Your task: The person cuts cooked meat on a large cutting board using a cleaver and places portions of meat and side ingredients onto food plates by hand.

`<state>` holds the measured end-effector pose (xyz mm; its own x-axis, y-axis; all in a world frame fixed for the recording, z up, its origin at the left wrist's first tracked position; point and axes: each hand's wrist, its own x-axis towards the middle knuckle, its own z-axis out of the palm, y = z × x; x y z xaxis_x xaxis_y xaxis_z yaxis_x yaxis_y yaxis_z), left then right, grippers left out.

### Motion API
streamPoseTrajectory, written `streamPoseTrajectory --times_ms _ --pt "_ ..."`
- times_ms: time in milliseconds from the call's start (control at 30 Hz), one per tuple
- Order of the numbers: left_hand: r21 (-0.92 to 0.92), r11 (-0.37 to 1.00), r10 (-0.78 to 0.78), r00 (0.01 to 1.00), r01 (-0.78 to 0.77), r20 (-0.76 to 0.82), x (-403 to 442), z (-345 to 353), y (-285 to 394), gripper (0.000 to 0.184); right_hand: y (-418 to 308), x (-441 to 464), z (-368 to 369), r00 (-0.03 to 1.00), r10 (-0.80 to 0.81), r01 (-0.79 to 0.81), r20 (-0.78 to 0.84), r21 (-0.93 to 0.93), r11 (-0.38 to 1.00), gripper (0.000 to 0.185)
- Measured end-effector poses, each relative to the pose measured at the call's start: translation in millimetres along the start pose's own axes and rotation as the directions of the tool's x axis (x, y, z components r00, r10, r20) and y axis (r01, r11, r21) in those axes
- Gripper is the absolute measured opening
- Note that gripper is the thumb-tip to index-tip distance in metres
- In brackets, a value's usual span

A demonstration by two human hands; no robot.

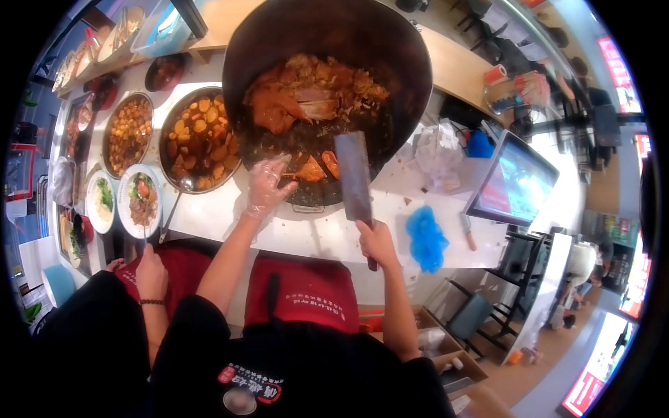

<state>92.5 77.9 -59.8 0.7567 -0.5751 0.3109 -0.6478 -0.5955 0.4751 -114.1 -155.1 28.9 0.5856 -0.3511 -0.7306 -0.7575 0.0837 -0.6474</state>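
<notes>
My left hand (pixel 268 188), in a clear plastic glove, has its fingers apart at the near left rim of a large dark round vessel (pixel 240 42). A piece of orange-brown cooked meat (pixel 309 169) lies just right of its fingers; I cannot tell whether they touch it. My right hand (pixel 377 244) is wrapped round the handle of a broad cleaver (pixel 354 174). The blade points away from me, over the vessel's near right side, beside a smaller meat piece (pixel 329 164). Farther in lies a heap of cooked, partly shredded meat (pixel 306 97).
Left are a pan of stewed chunks (pixel 198 136), another pan (pixel 128 132) and a plate of food (pixel 140 202), where a co-worker's hand (pixel 151 275) holds a utensil. On the right are a blue plastic bag (pixel 426 239), a knife (pixel 468 233) and a screen (pixel 516 177).
</notes>
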Motion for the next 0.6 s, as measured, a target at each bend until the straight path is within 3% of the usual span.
streamPoseTrajectory --times_ms 33,67,100,133,167,233,367,433,467,500,567,600 --pt "0.016 1.000 0.019 0.998 -0.020 0.059 7 -3 9 0.071 14 1 -11 1.000 0.003 -0.003 0.000 0.003 1.000 0.031" --pt "0.015 1.000 0.021 0.998 -0.022 0.062 13 -2 14 0.071 28 5 -21 0.998 0.021 -0.031 0.054 0.180 0.983 0.030" --pt "0.074 0.996 0.042 0.987 -0.054 0.152 18 1 18 0.084 42 11 -27 0.993 0.030 -0.067 0.110 0.348 0.935 0.034" --pt "0.131 0.987 0.058 0.969 -0.092 0.241 24 4 23 0.098 46 16 -29 0.990 0.074 -0.114 0.120 0.372 0.921 0.036" --pt "0.132 0.987 0.061 0.969 -0.095 0.241 30 8 28 0.098 52 26 -30 0.990 0.072 -0.112 0.120 0.375 0.920 0.036" --pt "0.201 0.969 0.086 0.960 -0.143 0.267 38 17 39 0.095 69 50 -32 0.943 0.033 -0.194 0.330 0.469 0.862 0.036" --pt "0.231 0.942 0.151 0.922 -0.243 0.356 56 23 50 0.097 63 85 -29 0.906 -0.005 -0.195 0.423 0.428 0.883 0.037" --pt "0.134 0.921 0.293 0.876 -0.366 0.382 59 38 51 0.095 56 91 -25 0.871 0.021 -0.257 0.491 0.418 0.871 0.032" --pt "0.101 0.911 0.351 0.882 -0.399 0.314 62 43 54 0.081 57 93 -18 0.850 0.000 -0.265 0.527 0.426 0.865 0.033" --pt "0.105 0.913 0.345 0.883 -0.395 0.319 63 46 57 0.081 59 92 -9 0.846 0.003 -0.271 0.533 0.425 0.864 0.033" --pt "-0.069 0.933 0.361 0.913 -0.355 0.188 70 50 62 0.061 55 89 8 0.835 0.011 -0.330 0.551 0.485 0.810 0.034" --pt "0.005 0.912 0.404 0.901 -0.410 0.155 72 50 63 0.050 57 87 15 0.834 0.016 -0.349 0.551 0.506 0.789 0.036"
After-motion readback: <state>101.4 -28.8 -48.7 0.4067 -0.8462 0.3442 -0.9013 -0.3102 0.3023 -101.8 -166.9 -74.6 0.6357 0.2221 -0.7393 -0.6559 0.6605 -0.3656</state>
